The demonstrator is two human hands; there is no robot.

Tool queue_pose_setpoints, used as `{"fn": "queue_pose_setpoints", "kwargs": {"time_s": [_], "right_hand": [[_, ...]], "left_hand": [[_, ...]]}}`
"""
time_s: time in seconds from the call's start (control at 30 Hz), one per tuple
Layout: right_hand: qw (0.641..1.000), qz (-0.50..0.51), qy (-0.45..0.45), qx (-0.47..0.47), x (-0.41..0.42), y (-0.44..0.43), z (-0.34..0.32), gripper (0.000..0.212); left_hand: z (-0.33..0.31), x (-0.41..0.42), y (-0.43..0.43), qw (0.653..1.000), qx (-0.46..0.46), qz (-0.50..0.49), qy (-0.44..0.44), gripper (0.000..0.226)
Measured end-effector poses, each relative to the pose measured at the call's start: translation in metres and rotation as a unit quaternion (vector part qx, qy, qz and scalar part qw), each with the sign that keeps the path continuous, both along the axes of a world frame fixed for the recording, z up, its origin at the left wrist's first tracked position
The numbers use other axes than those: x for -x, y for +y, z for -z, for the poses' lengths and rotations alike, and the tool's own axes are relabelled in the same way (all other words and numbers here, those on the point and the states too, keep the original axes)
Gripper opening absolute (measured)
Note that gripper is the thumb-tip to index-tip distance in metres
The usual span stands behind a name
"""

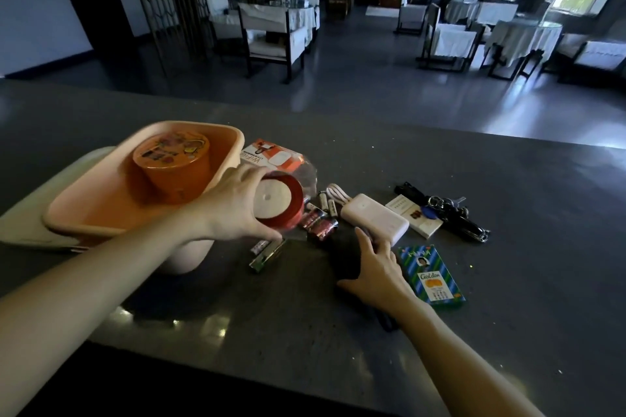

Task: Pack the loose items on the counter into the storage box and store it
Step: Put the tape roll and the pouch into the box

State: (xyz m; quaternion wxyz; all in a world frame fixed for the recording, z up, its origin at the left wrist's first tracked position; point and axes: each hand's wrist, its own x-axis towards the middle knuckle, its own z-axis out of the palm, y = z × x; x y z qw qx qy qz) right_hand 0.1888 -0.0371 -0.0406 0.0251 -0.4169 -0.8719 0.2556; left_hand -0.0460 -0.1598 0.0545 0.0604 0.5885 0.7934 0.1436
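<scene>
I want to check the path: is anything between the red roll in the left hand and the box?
Nothing visible. The left hand holds the red roll right beside the box rim; the orange tin inside leaves bare floor nearer the person.

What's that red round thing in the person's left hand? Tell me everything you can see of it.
It is a spool of red ribbon, wound round a flat white disc with a small dot at its centre. Clear plastic seems to trail behind it. The left hand holds it by the rim, fingers on top, thumb beneath, tilted so the white face looks toward the camera. It is just right of the pink storage box; whether it touches the counter is unclear.
</scene>
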Motion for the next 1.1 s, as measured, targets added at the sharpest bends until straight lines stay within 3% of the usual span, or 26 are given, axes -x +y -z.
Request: {"fn": "queue_pose_setpoints", "kwargs": {"time_s": [0.37,0.53,0.7,0.87,1.1], "right_hand": [[0.984,0.008,0.177,0.021,0.012,0.014,-0.047,0.097],[0.973,-0.045,0.225,-0.036,0.054,0.009,-0.098,0.1],[0.957,-0.1,0.269,-0.033,0.106,-0.014,-0.128,0.1],[0.952,-0.121,0.281,-0.03,0.168,-0.032,-0.137,0.099],[0.955,-0.07,0.288,-0.026,0.235,-0.053,-0.133,0.1]], "left_hand": [[-0.032,0.03,-0.034,0.995,-0.047,-0.085,0.02,0.113],[-0.048,0.047,-0.071,0.991,-0.071,-0.109,0.02,0.108],[-0.048,0.087,-0.107,0.987,-0.066,-0.15,0.007,0.107],[-0.034,0.136,-0.114,0.994,-0.01,-0.111,-0.008,0.106],[-0.015,0.183,-0.09,0.99,0.115,0.042,-0.063,0.099]]}}
